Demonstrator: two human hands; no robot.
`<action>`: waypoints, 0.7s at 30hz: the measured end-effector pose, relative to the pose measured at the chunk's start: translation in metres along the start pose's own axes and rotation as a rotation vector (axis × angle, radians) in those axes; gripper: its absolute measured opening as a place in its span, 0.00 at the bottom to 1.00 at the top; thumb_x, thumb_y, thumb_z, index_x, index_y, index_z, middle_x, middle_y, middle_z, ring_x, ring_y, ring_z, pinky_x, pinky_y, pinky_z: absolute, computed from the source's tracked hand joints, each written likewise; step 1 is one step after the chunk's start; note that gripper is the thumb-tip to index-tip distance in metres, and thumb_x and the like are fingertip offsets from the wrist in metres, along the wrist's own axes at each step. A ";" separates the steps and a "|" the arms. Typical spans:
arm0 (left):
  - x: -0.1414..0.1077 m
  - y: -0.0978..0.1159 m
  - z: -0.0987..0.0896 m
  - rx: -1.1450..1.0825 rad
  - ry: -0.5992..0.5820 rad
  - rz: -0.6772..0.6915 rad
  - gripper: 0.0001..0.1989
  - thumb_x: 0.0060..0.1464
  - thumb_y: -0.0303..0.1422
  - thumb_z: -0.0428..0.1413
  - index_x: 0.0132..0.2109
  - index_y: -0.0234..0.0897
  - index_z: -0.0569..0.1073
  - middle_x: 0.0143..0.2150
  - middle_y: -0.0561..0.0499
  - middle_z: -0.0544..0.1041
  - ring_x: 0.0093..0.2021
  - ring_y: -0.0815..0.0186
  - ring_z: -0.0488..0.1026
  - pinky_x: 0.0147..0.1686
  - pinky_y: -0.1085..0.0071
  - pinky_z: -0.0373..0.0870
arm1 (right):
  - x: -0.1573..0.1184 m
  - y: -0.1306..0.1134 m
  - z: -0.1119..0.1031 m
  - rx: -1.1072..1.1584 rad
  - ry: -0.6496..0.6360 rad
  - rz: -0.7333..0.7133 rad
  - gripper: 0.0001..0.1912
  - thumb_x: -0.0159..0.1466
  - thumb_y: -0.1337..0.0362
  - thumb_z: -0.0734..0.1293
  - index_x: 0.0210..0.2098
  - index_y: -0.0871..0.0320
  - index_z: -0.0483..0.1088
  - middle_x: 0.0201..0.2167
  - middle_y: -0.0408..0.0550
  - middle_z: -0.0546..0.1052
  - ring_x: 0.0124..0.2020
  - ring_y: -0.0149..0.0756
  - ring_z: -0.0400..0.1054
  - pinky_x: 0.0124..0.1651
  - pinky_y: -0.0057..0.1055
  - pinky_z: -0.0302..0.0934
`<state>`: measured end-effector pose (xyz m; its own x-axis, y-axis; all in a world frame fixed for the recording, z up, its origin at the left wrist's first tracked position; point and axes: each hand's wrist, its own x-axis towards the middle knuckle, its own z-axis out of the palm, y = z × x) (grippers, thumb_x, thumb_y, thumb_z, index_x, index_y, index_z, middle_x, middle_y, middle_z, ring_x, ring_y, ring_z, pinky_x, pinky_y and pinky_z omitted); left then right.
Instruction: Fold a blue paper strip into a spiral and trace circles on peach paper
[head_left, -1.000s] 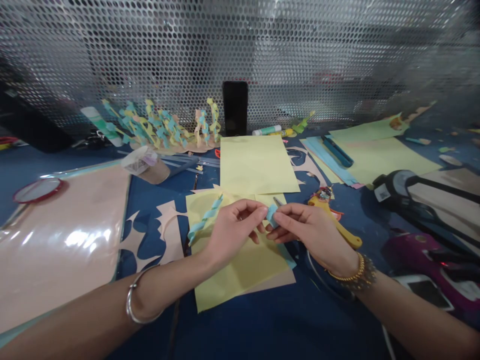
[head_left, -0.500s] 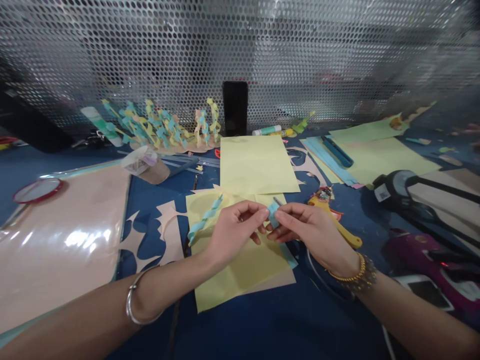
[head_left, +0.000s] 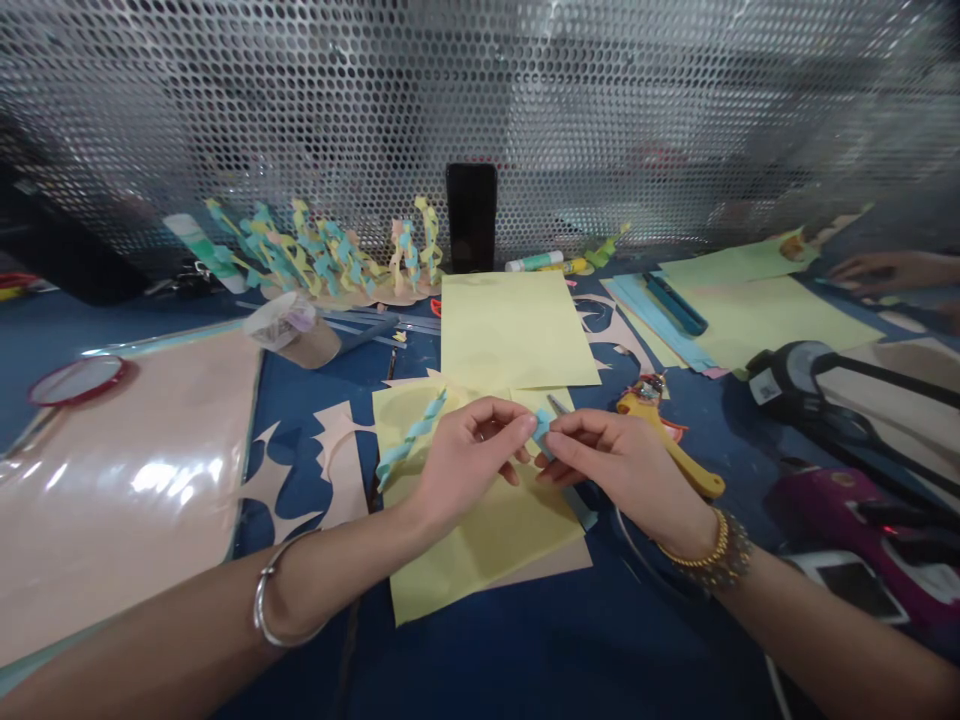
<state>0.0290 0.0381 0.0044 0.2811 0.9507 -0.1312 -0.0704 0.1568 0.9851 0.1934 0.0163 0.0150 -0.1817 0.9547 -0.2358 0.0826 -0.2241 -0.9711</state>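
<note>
Over the yellow sheets [head_left: 480, 560], a small light-blue paper piece [head_left: 541, 425] is pinched between my two hands. My left hand [head_left: 480, 450] grips its left side with thumb and fingertips. On its right side, my right hand [head_left: 619, 450] has thumb and fingers closed. A thin grey pointed tip [head_left: 557, 404] shows just beyond the paper; whether my right hand holds it, I cannot tell. To the left of my left hand lies a twisted light-blue paper strip [head_left: 411, 440]. Another yellow sheet [head_left: 517, 330] lies flat beyond both hands.
Curled paper pieces [head_left: 330, 250] stand at the back left near a tilted cup [head_left: 292, 330]. A phone [head_left: 472, 218] leans against the perforated metal panel. Yellow-handled pliers [head_left: 675, 445] and a purple device [head_left: 847, 530] lie right. Another person's hand [head_left: 892, 272] is at far right.
The blue paper has shifted and turned slightly between my fingers, and more of the grey tip shows. Another person's hand has come in at the far right.
</note>
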 end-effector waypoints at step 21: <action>-0.001 -0.008 -0.002 0.059 -0.007 0.086 0.09 0.49 0.33 0.60 0.39 0.37 0.75 0.27 0.53 0.73 0.25 0.74 0.68 0.20 0.80 0.70 | 0.000 0.000 0.000 -0.012 0.025 -0.025 0.11 0.58 0.57 0.68 0.32 0.60 0.71 0.22 0.43 0.76 0.23 0.28 0.73 0.27 0.22 0.69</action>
<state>0.0278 0.0362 -0.0039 0.2834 0.9579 -0.0452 -0.0386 0.0585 0.9975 0.1936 0.0165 0.0146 -0.1594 0.9646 -0.2101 0.0905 -0.1976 -0.9761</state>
